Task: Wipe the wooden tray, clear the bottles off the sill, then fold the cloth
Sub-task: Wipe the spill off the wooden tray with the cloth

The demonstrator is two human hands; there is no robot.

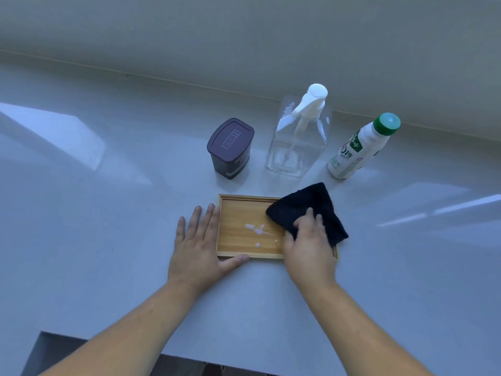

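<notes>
The tray (244, 234) lies flat on the pale sill (108, 185), near its front edge, with white splashes (257, 230) on its bare middle. The left hand (196, 248) rests flat and open just beside the tray's left rim, fingers spread, thumb along the near rim, holding nothing. The right hand (309, 245) presses down on a dark cloth (306, 210), its grip closed over the cloth's near part; the cloth covers the tray's right end and spills over the far right corner onto the sill. Behind the tray stand three things in a row, apart from one another: a brown tub (230, 147), a clear spray bottle (298, 137) and a white bottle (360, 147) with a green cap
</notes>
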